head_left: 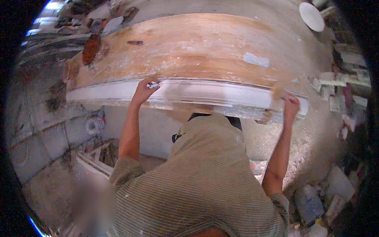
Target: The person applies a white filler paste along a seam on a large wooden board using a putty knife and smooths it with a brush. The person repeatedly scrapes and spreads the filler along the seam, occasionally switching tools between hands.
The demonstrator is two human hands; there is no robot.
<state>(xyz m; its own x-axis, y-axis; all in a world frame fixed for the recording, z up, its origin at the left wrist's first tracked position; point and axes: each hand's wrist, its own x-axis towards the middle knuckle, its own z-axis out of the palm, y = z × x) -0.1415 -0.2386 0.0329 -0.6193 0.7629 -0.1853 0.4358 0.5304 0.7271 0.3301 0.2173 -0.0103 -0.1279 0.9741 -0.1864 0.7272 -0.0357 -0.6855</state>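
A long white moulding (197, 93) with ridged lines lies along the near edge of a wooden board (197, 43). My left hand (144, 91) is at the moulding's far edge, left of the middle. Its fingers are closed on a small whitish-blue piece (154, 85), too small to name. Near the moulding's right end is my right hand (291, 104), closed on a tan brush-like tool (278, 93). That tool is smeared by motion, and its lower part reaches across the moulding.
A pale flat block (256, 60) lies on the board at the right. A rusty-brown piece (91, 49) and a small dark strip (135, 42) sit towards its left. Beyond the far right corner is a white round dish (311, 17). Cluttered items line both sides.
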